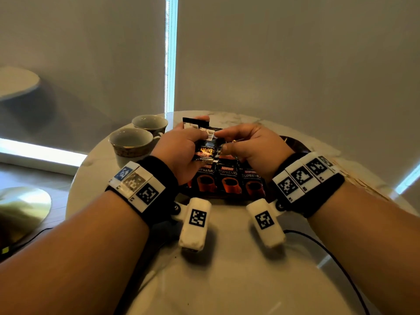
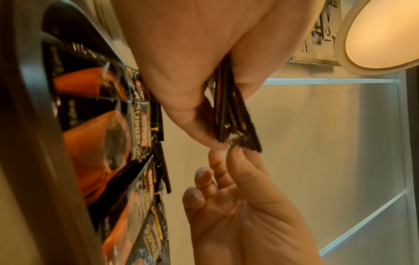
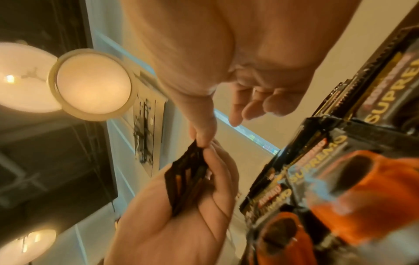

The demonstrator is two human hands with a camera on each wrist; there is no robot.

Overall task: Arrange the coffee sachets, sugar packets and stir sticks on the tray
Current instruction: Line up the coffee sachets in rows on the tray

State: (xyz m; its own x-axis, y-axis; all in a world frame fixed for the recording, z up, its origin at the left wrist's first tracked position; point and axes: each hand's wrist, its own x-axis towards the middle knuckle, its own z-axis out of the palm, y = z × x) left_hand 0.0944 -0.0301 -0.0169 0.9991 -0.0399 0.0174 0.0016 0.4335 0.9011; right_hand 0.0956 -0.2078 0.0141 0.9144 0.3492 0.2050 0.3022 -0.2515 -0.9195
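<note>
While our left hand grips a small fan of black coffee sachets above the dark tray, our right hand pinches the corner of the outermost sachet between thumb and forefinger, its other fingers loosely spread. Three sachets already laid sit face up, side by side, along the tray's near edge, which lies close to the near edge of the round marble worktop. Two cups stand at the worktop's far left. We judge the step in hand to be peeling one sachet off the fan. To do it well, we slacken the left thumb just enough for a single sachet to slide free, keep the rest clamped, then lay it printed side up, aligned with the row. Sugar packets and stir sticks cannot be made out with certainty.
</note>
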